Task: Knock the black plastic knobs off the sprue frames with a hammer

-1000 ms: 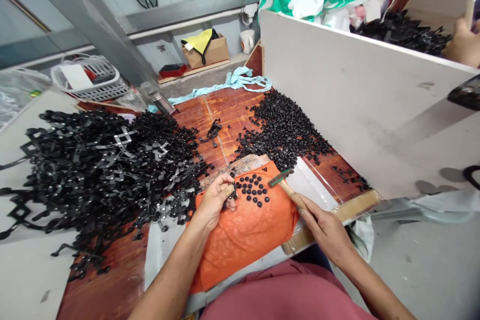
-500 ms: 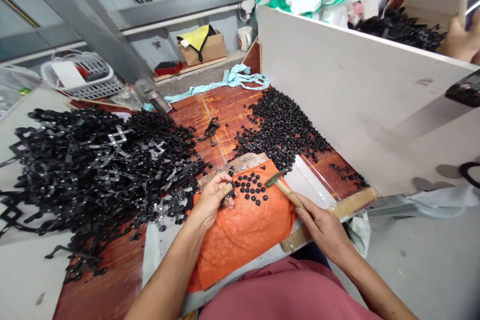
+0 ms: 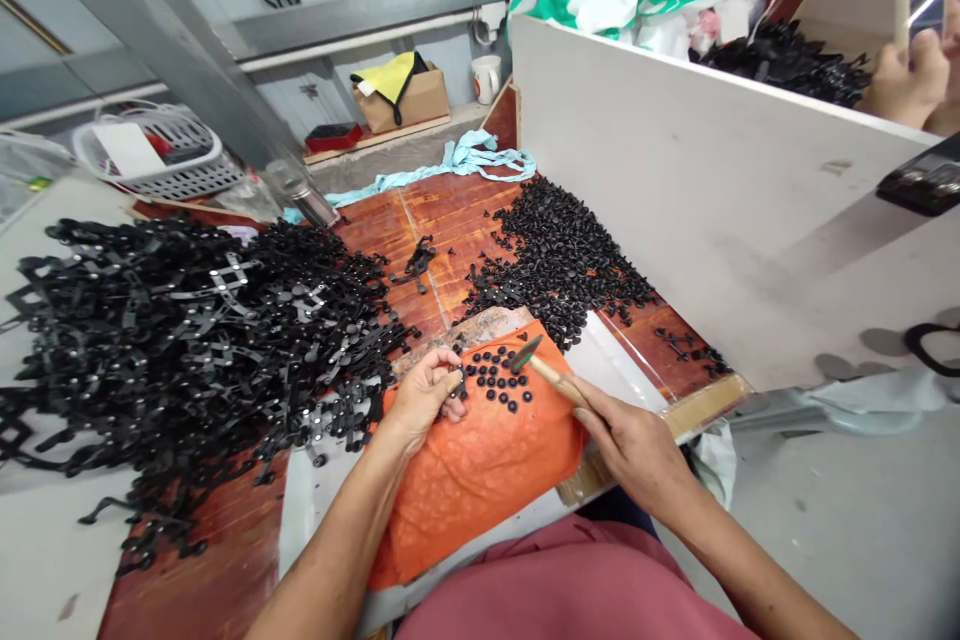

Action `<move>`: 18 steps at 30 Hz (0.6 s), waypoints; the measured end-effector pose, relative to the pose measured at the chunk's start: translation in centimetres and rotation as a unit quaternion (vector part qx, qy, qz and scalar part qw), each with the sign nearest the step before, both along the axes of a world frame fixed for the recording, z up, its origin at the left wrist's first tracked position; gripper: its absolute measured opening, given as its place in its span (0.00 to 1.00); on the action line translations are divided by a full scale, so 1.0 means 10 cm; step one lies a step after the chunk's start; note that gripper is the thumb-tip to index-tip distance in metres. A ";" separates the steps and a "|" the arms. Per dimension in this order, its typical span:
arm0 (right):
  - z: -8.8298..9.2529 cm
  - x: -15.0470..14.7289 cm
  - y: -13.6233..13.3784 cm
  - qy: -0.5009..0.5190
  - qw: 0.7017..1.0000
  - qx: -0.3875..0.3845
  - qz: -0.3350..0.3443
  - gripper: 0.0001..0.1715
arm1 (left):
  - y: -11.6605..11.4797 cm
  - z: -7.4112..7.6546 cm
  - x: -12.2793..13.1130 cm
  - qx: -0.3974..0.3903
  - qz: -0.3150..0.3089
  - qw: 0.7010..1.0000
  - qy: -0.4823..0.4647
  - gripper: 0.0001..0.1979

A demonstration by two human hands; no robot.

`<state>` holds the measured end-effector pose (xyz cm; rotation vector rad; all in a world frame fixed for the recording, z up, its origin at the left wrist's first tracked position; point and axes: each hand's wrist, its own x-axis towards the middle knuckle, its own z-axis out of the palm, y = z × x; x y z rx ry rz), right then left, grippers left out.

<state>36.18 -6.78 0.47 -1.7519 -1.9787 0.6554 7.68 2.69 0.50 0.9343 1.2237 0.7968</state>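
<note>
My left hand (image 3: 424,396) rests on the left edge of an orange cloth (image 3: 480,470), fingers pinched on a small black part beside a cluster of black round caps (image 3: 499,377). My right hand (image 3: 634,440) grips the wooden handle of a small hammer (image 3: 541,367), whose green head hovers just above the caps. A big tangle of black strap pieces (image 3: 180,340) lies to the left of my left hand, and a heap of small black caps (image 3: 562,260) sits behind the cloth.
A tall white board (image 3: 712,190) walls the right side of the red-brown wooden table (image 3: 442,220). Behind it another person's hand (image 3: 904,85) holds a phone near more black parts. A white basket (image 3: 154,155), a metal cylinder (image 3: 304,192) and a light blue rag (image 3: 465,160) lie at the back.
The hammer head has moved left and slightly down, closer over the caps on the cloth. My left hand keeps its pinch at the cloth's edge.
</note>
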 end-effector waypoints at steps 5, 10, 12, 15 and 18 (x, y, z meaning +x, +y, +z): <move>0.30 -0.27 0.22 -0.033 0.996 0.045 0.068 0.27 | 0.01 -0.01 -0.01 -0.004 -0.004 1.000 0.001 0.30; 0.25 -0.42 0.33 -0.089 0.991 0.042 0.089 0.30 | 0.01 -0.01 -0.03 0.004 -0.010 1.000 0.002 0.28; 0.22 -0.42 0.34 -0.106 0.989 0.031 0.095 0.31 | 0.01 -0.01 -0.03 0.006 -0.008 1.000 0.004 0.27; 0.22 -0.40 0.31 -0.068 0.993 0.054 0.085 0.31 | 0.00 -0.01 -0.03 0.009 -0.006 1.000 0.009 0.27; 0.22 -0.41 0.30 -0.060 0.992 0.058 0.090 0.31 | 0.01 -0.02 -0.02 0.006 -0.009 1.000 0.014 0.27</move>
